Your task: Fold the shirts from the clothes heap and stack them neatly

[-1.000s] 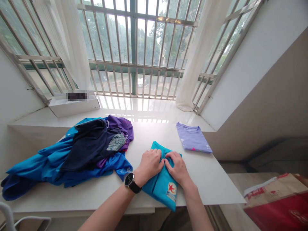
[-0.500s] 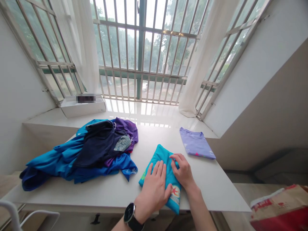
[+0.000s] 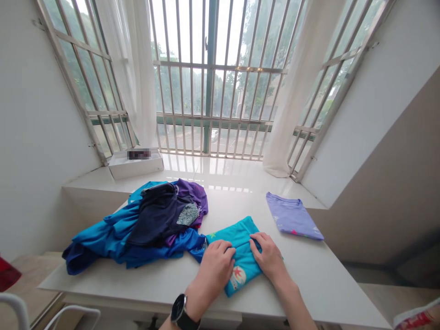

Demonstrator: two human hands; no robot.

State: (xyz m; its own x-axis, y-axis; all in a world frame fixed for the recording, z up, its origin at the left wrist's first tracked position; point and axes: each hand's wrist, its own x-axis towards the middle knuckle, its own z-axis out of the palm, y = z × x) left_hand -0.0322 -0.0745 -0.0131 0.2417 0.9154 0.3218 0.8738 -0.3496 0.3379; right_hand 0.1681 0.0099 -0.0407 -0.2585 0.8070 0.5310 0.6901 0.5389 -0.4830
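1. The background is filled by a barred window (image 3: pixel 210 91), hung with a white curtain (image 3: pixel 137 82) on the left and another on the right.
2. Below it a white table (image 3: pixel 323 284) is spread across the view, set against the window ledge (image 3: pixel 237 169).
3. The table's left part is covered by a loose pile of clothes (image 3: pixel 113 240): blue cloth, a dark garment (image 3: pixel 156 215) with a patterned patch, and purple cloth beside it.
4. A turquoise garment (image 3: pixel 237 233), folded into a flat packet, is laid near the table's front edge, just right of the pile; whether the two are touching cannot be told.
5. A lavender shirt (image 3: pixel 292 217), neatly folded, is placed farther back on the right, apart from the packet.
6. A white box (image 3: pixel 137 168) is stood on the ledge at the left.
7. The left hand (image 3: pixel 218 261) is rested palm down on the packet's left side, fingers bent and close together — whether cloth is gripped cannot be told.
8. The right hand (image 3: pixel 268 254) is set on the packet's right side, half open with fingers curved; any pinch is hidden.
9. A dark watch (image 3: pixel 178 308) is worn on the left wrist.
10. A red star print (image 3: pixel 238 274) is shown between the hands.
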